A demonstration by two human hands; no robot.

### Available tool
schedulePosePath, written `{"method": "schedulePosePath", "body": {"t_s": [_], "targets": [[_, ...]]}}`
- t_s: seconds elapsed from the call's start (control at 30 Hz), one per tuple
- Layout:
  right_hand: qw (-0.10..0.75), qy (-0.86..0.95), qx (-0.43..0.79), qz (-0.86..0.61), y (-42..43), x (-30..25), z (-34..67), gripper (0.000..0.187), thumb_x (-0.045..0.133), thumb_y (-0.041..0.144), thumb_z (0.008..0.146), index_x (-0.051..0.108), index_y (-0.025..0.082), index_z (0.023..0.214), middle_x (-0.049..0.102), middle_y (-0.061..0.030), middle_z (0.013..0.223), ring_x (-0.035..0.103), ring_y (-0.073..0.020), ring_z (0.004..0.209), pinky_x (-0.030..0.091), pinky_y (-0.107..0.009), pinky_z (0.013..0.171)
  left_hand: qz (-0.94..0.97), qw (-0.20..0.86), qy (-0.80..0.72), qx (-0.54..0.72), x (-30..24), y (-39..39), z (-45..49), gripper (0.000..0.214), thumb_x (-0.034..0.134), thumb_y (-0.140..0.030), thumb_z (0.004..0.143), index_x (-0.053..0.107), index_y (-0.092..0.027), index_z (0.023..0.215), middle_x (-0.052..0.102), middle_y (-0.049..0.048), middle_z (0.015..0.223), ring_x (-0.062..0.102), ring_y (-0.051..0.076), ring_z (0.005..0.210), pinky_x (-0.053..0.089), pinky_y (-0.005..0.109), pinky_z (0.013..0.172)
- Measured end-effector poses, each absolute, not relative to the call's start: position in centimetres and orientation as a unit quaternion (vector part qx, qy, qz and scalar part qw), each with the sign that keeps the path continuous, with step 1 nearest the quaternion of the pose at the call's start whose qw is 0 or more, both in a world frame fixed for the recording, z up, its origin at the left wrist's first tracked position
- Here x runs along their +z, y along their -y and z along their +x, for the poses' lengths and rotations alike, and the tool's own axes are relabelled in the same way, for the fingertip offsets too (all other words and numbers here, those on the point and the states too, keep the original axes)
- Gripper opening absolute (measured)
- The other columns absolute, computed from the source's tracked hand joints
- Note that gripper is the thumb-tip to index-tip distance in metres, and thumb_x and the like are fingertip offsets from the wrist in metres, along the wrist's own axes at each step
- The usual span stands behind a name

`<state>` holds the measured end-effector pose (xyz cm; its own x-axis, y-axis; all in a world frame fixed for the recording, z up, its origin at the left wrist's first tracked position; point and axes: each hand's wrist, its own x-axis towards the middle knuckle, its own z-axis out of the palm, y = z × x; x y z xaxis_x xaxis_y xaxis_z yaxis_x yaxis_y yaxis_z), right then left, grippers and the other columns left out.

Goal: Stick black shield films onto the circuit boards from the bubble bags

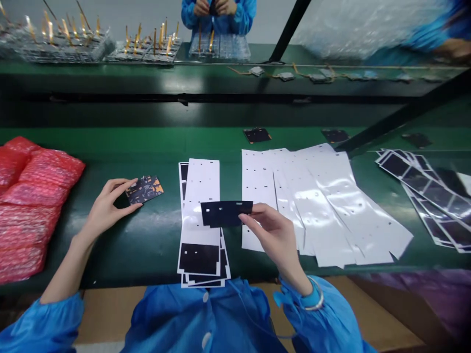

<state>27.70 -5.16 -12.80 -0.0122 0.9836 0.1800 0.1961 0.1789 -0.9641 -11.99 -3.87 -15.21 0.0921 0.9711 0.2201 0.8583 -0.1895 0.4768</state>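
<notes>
Between the thumb and fingers of my left hand [110,206] is a small circuit board [145,189], dark with orange-gold patches, low over the green table. My right hand [274,235] pinches a black adhesive sticker [226,214] by its right end; small cut-outs show in it. Under the sticker lies a stack of white backing sheets [201,189], with one black sticker [199,258] on the near end of the top sheet. The two hands are apart, the board left of the stack and the black sticker above it.
Red bubble-wrap packs [33,206] lie at the left. White sheets [312,196] fan out on the right, with strips of black stickers [430,191] beyond. Dark boards [256,135] rest farther back. A raised shelf holds bubble-wrapped parts [143,46]; a co-worker [219,17] is opposite.
</notes>
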Motion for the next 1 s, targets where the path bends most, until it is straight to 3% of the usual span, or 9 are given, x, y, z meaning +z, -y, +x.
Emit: {"method": "schedulePosePath", "body": {"t_s": [0.1, 0.2, 0.3, 0.4, 0.5, 0.63, 0.77, 1.0], "targets": [[0.508, 0.552, 0.476, -0.46, 5.0, -11.5, 26.8, 0.014, 0.08, 0.033, 0.082, 0.07, 0.023, 0.077, 0.073, 0.0008, 0.073, 0.07, -0.0148, 0.067, 0.06, -0.027, 0.062, 0.731, 0.088, -0.597, 0.318, -14.3, 6.4, -7.9, 0.058, 0.071, -0.043, 0.086, 0.057, -0.027, 0.139, 0.057, 0.0114, 0.13, 0.059, 0.03, 0.122, 0.054, 0.048, 0.106], [0.515, 0.551, 0.509, -0.416, 5.2, -9.7, 25.7, 0.015, 0.081, 0.034, 0.082, 0.07, 0.024, 0.076, 0.08, -0.003, 0.092, 0.076, -0.0222, 0.091, 0.064, -0.037, 0.078, 0.749, 0.086, -0.526, 0.394, -11.9, 8.5, -2.6, 0.068, 0.077, -0.033, 0.083, 0.05, -0.029, 0.146, 0.057, 0.0108, 0.135, 0.059, 0.027, 0.124, 0.06, 0.038, 0.095], [0.52, 0.58, 0.496, -0.383, 5.4, -7.8, 24.7, 0.012, 0.08, 0.026, 0.084, 0.071, 0.025, 0.076, 0.08, -0.0038, 0.104, 0.067, -0.0317, 0.126, 0.056, -0.054, 0.104, 0.762, 0.088, -0.466, 0.441, -9.4, 9.2, 1.3, 0.079, 0.082, -0.036, 0.08, 0.046, -0.028, 0.15, 0.061, 0.0097, 0.133, 0.062, 0.025, 0.122, 0.063, 0.034, 0.092], [0.518, 0.623, 0.468, -0.353, 5.7, -6.8, 24.4, 0.013, 0.078, 0.016, 0.084, 0.073, 0.027, 0.081, 0.08, -0.0017, 0.094, 0.06, -0.0329, 0.134, 0.05, -0.058, 0.111, 0.745, 0.1, -0.455, 0.477, -8.3, 9.4, 2.8, 0.093, 0.088, -0.04, 0.073, 0.041, -0.031, 0.153, 0.064, 0.0072, 0.132, 0.064, 0.025, 0.12, 0.064, 0.034, 0.091], [0.512, 0.653, 0.44, -0.342, 5.9, -6.6, 24.9, 0.019, 0.079, 0.011, 0.083, 0.073, 0.029, 0.084, 0.078, 0.0008, 0.086, 0.071, -0.0287, 0.116, 0.056, -0.051, 0.102, 0.727, 0.164, -0.453, 0.489, -8.2, 9.6, 2.8, 0.097, 0.089, -0.042, 0.072, 0.038, -0.038, 0.155, 0.064, 0.0046, 0.135, 0.065, 0.025, 0.121, 0.067, 0.033, 0.085], [0.492, 0.671, 0.421, -0.363, 6.1, -6.5, 25.9, 0.022, 0.079, 0.009, 0.082, 0.075, 0.029, 0.089, 0.078, 0.0027, 0.085, 0.072, -0.0177, 0.08, 0.061, -0.034, 0.073, 0.71, 0.217, -0.456, 0.491, -8.4, 9.9, 2.5, 0.097, 0.088, -0.04, 0.074, 0.035, -0.04, 0.155, 0.064, 0.0061, 0.136, 0.065, 0.027, 0.124, 0.068, 0.035, 0.088], [0.48, 0.666, 0.428, -0.377, 6.2, -6.5, 26.4, 0.022, 0.079, 0.009, 0.082, 0.075, 0.029, 0.087, 0.076, 0.004, 0.08, 0.069, -0.0129, 0.07, 0.057, -0.025, 0.059, 0.705, 0.245, -0.447, 0.493, -8.4, 9.9, 2.5, 0.097, 0.088, -0.036, 0.074, 0.035, -0.042, 0.155, 0.063, 0.0053, 0.139, 0.063, 0.026, 0.128, 0.066, 0.034, 0.093], [0.48, 0.655, 0.441, -0.382, 6.1, -6.3, 26.5, 0.022, 0.079, 0.008, 0.081, 0.075, 0.029, 0.086, 0.074, 0.0025, 0.077, 0.067, -0.0141, 0.067, 0.056, -0.026, 0.053, 0.704, 0.261, -0.435, 0.496, -8.3, 9.9, 2.7, 0.095, 0.088, -0.034, 0.075, 0.036, -0.043, 0.154, 0.064, 0.0057, 0.138, 0.065, 0.029, 0.126, 0.068, 0.039, 0.089]]}}
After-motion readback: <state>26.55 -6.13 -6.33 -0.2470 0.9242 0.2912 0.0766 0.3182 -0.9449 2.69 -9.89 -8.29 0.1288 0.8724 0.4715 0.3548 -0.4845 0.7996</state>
